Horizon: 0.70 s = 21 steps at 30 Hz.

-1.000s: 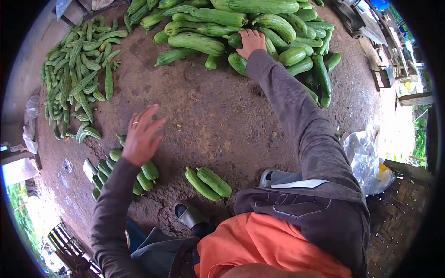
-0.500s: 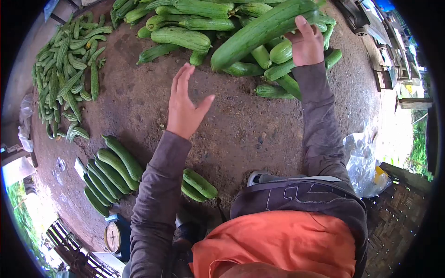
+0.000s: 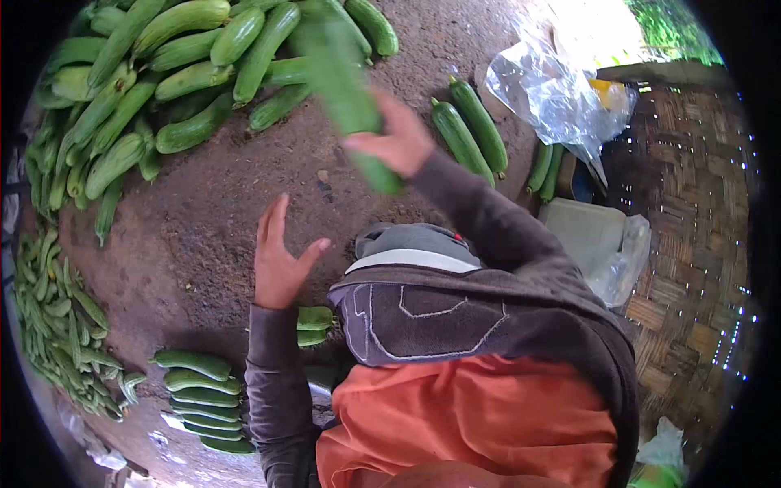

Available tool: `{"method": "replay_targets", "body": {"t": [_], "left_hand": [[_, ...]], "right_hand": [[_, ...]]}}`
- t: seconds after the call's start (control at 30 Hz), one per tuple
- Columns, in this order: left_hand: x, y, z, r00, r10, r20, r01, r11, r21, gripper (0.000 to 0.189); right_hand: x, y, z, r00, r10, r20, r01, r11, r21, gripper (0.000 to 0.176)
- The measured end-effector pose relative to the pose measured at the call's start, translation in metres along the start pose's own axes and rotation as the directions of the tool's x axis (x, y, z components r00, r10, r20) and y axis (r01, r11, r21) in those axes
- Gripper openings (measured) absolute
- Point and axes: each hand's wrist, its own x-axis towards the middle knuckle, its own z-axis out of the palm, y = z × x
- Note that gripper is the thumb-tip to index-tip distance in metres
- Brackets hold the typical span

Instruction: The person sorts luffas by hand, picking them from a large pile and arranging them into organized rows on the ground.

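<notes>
My right hand point(image 3: 399, 134) is wrapped round the lower part of a large sponge gourd point(image 3: 333, 73), which is blurred by motion and held above the ground, pointing away from me. My left hand point(image 3: 281, 259) hangs over bare soil with thumb and fingers apart, holding nothing. Beyond both hands lies a heap of sponge gourds point(image 3: 191, 77). To the right of my right hand, two darker sponge gourds point(image 3: 461, 142) lie side by side. A neat row of sponge gourds point(image 3: 203, 397) rests left of my left forearm, and a smaller pair point(image 3: 313, 319) shows just beside that arm.
At the far left spreads a pile of bitter gourds point(image 3: 61, 329). A clear plastic bag point(image 3: 553, 93) lies at the right. Below it are more green gourds point(image 3: 545, 171) and a pale plastic container point(image 3: 579, 236), against a woven bamboo wall point(image 3: 691, 187).
The view has turned to the right. My right hand has carried the large sponge gourd away from the heap and swung it lengthwise. My left hand stays apart from it.
</notes>
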Motion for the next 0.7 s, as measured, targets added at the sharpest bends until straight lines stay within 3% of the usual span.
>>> {"method": "replay_targets", "body": {"t": [0.03, 0.07, 0.1, 0.13, 0.17, 0.2, 0.27, 0.4, 0.47, 0.5, 0.53, 0.57, 0.6, 0.63, 0.7], "left_hand": [[-0.007, -0.006, -0.001, 1.000, -0.014, 0.003, 0.014, 1.000, 0.027, 0.072], [-0.014, -0.019, -0.005, 1.000, -0.031, 0.001, 0.031, 0.998, 0.054, 0.069], [-0.022, -0.031, -0.009, 0.999, -0.051, -0.005, 0.051, 0.995, 0.082, 0.067], [-0.031, -0.039, -0.014, 0.997, -0.076, -0.022, 0.077, 0.994, 0.080, 0.066], [-0.038, -0.047, -0.020, 0.994, -0.102, -0.042, 0.105, 0.991, 0.080, 0.065], [-0.042, -0.054, -0.026, 0.989, -0.127, -0.069, 0.133, 0.988, 0.080, 0.064], [-0.049, -0.070, -0.035, 0.983, -0.152, -0.107, 0.164, 0.980, 0.109, 0.063], [-0.056, -0.078, -0.051, 0.956, -0.233, -0.178, 0.256, 0.960, 0.116, 0.061], [-0.061, -0.086, -0.056, 0.949, -0.258, -0.181, 0.283, 0.950, 0.128, 0.060], [-0.063, -0.090, -0.058, 0.943, -0.272, -0.191, 0.299, 0.945, 0.135, 0.060], [-0.065, -0.091, -0.059, 0.946, -0.256, -0.201, 0.291, 0.941, 0.173, 0.059], [-0.067, -0.091, -0.059, 0.937, -0.271, -0.221, 0.311, 0.934, 0.174, 0.059], [-0.067, -0.092, -0.059, 0.931, -0.282, -0.231, 0.325, 0.930, 0.174, 0.059], [-0.067, -0.094, -0.059, 0.930, -0.287, -0.231, 0.330, 0.928, 0.173, 0.059], [-0.067, -0.100, -0.059, 0.927, -0.289, -0.240, 0.335, 0.926, 0.176, 0.057]], "right_hand": [[-0.015, 0.011, -0.037, 0.986, -0.125, -0.109, 0.096, 0.967, -0.234, 0.071], [-0.029, 0.042, -0.076, 0.954, -0.165, -0.252, 0.062, 0.926, -0.373, 0.070], [-0.045, 0.055, -0.111, 0.918, -0.003, -0.397, -0.156, 0.917, -0.366, 0.068], [-0.054, 0.114, -0.162, 0.870, -0.027, -0.493, -0.247, 0.841, -0.481, 0.066], [-0.068, 0.134, -0.197, 0.832, -0.004, -0.555, -0.373, 0.738, -0.563, 0.067], [-0.077, 0.147, -0.224, 0.764, 0.117, -0.634, -0.555, 0.620, -0.554, 0.072], [-0.094, 0.208, -0.284, 0.821, 0.080, -0.565, -0.511, 0.547, -0.664, 0.071], [-0.095, 0.256, -0.317, 0.822, 0.050, -0.567, -0.535, 0.408, -0.740, 0.075], [-0.075, 0.285, -0.325, 0.736, 0.153, -0.659, -0.611, 0.569, -0.550, 0.075], [-0.062, 0.233, -0.296, 0.708, 0.270, -0.652, -0.687, 0.477, -0.548, 0.070], [-0.053, 0.258, -0.305, 0.736, 0.331, -0.591, -0.631, 0.651, -0.422, 0.067], [-0.050, 0.247, -0.302, 0.788, 0.264, -0.556, -0.576, 0.635, -0.515, 0.069], [-0.046, 0.292, -0.324, 0.836, 0.282, -0.471, -0.424, 0.876, -0.228, 0.071], [-0.040, 0.340, -0.354, 0.930, 0.223, -0.293, -0.224, 0.974, 0.028, 0.066], [-0.025, 0.359, -0.393, 0.876, 0.450, -0.173, -0.470, 0.877, -0.101, 0.057]]}}
